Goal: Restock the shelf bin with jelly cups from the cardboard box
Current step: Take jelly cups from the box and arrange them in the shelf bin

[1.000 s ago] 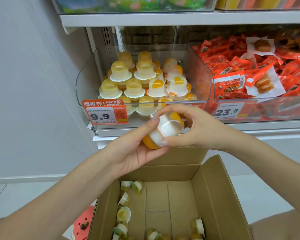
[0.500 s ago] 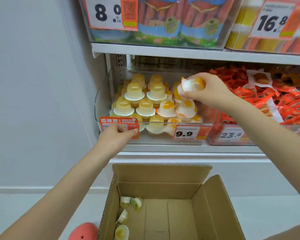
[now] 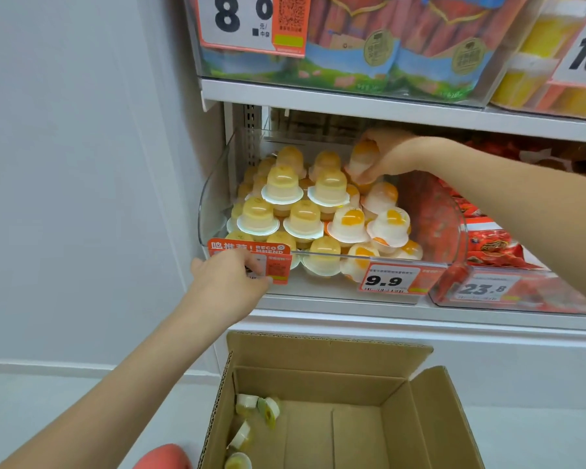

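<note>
A jelly cup [image 3: 364, 160] with an orange piece showing through its clear dome is pinched in the right hand [image 3: 388, 155], whose fingers and thumb curl round it from above; it is held upside down, lid downward, over the far right part of the pile, and whether it touches the cups beneath cannot be told. Below it the clear shelf bin [image 3: 214, 198] holds a stacked heap of jelly cups [image 3: 305, 211], all sitting on their lids: pale yellow ones to the left, white ones with orange pieces to the right, rising toward the back of the bin. The left hand [image 3: 232, 280] is at the bin's near left corner, its fingers bent over the orange recommend tag [image 3: 251, 252] clipped to the front edge and covering the tag's lower part; it appears to grip the edge there. A 9.9 price tag [image 3: 389, 280] sits on the front rail further right, and a 23.8 tag [image 3: 482, 288] fronts the neighbouring bin of red snack packets [image 3: 487, 242]. On the shelf above stand packs of sausages [image 3: 386, 35] behind an 8.0 tag [image 3: 244, 18]. Near the viewer, on the pale floor below the shelf, the cardboard box [image 3: 437, 418] stands open with a few loose cups [image 3: 257, 406] lying along its left side. A pink rounded object [image 3: 164, 458] shows just left of the box.
</note>
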`<state>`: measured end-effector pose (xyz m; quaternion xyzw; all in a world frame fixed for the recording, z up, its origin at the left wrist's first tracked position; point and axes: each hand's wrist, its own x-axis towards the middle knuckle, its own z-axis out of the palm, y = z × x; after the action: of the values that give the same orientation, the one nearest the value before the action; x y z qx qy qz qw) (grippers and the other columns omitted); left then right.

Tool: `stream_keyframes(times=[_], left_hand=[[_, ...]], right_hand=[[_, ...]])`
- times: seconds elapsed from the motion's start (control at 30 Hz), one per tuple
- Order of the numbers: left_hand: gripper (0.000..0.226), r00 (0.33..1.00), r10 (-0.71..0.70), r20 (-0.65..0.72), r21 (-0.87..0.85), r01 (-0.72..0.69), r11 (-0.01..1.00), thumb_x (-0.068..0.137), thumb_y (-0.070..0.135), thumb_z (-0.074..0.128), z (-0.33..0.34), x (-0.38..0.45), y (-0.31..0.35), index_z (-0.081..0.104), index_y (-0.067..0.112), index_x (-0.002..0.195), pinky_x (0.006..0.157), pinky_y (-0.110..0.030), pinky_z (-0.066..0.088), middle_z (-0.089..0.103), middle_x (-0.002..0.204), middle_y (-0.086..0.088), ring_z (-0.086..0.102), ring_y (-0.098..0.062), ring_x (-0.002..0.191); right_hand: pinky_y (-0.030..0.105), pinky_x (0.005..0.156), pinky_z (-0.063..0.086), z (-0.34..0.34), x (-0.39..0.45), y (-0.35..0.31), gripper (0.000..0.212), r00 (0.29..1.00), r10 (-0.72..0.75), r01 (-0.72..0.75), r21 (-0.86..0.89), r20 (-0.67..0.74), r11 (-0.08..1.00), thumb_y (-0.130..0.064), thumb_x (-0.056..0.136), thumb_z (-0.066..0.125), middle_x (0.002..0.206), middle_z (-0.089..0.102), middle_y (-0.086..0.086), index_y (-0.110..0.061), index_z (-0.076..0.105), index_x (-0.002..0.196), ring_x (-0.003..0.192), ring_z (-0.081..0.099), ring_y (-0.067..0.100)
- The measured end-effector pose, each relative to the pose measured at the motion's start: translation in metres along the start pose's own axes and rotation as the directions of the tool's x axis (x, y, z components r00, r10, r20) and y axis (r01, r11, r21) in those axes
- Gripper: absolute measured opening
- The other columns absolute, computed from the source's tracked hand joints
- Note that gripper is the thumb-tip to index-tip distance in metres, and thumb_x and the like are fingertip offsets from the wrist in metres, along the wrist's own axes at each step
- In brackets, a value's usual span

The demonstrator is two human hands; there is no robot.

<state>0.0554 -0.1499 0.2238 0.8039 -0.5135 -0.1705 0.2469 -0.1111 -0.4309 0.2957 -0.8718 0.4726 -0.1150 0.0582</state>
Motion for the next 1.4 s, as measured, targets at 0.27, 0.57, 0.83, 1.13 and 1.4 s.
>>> stream_keyframes(times=[0.27,0.57,0.83,1.13,1.4], left_hand=[[0.024,0.998,-0.065,0.029,0.114,0.061,0.992,0.093,0.016,0.042,0.018,0.007,0.001,0.05,0.014,0.116,0.081,-0.025,0.018,0.049,0.13,-0.01,0.034,-0.028,0.125],[0.035,0.992,-0.094,0.081,0.063,0.089,0.994,0.087,0.021,0.057,0.018,0.0,0.001,0.043,0.013,0.117,0.095,-0.037,0.036,0.046,0.127,-0.011,0.039,-0.031,0.121],[0.012,0.958,0.288,-0.002,-0.147,-0.285,0.947,0.088,0.01,0.054,0.054,-0.034,0.011,0.046,0.018,0.093,0.069,-0.037,0.05,0.057,0.088,0.002,0.057,-0.017,0.081],[0.054,0.469,0.25,0.847,0.236,-0.754,0.613,0.087,-0.007,0.05,0.208,-0.074,-0.062,0.041,0.015,0.135,0.095,-0.036,0.045,0.052,0.127,-0.009,0.052,-0.025,0.114],[0.049,0.053,0.315,0.947,-0.038,-0.961,0.275,0.094,0.004,0.047,0.35,-0.109,-0.081,0.039,0.017,0.14,0.094,-0.039,0.041,0.042,0.139,-0.01,0.041,-0.028,0.126]], right_hand=[[0.039,0.092,0.047,0.005,0.006,0.009,0.072,0.982,0.037,-0.021,-0.086,0.183,0.996,-0.04,0.067,0.083,0.124,0.057,0.009,-0.018,0.05,0.126,0.111,0.056,0.029],[0.031,0.1,0.038,-0.012,-0.056,-0.007,0.079,0.999,-0.03,0.032,-0.049,0.043,0.998,-0.027,0.078,0.077,0.144,0.044,0.011,-0.013,0.037,0.144,0.128,0.045,0.029],[0.012,0.078,0.041,0.037,-0.236,-0.011,0.02,0.909,-0.319,0.37,0.167,-0.269,0.914,-0.007,0.087,0.051,0.095,0.066,-0.002,-0.012,0.065,0.1,0.088,0.056,0.007],[0.028,0.087,0.043,0.219,-0.318,0.024,0.039,0.596,-0.157,0.239,0.013,0.787,0.971,-0.011,0.095,0.052,0.123,0.053,0.007,-0.013,0.045,0.133,0.112,0.052,0.023],[0.035,0.084,0.047,0.356,-0.354,0.051,0.036,0.303,0.069,0.324,-0.171,0.95,0.931,-0.002,0.093,0.049,0.128,0.055,0.011,-0.008,0.052,0.129,0.114,0.055,0.028]])
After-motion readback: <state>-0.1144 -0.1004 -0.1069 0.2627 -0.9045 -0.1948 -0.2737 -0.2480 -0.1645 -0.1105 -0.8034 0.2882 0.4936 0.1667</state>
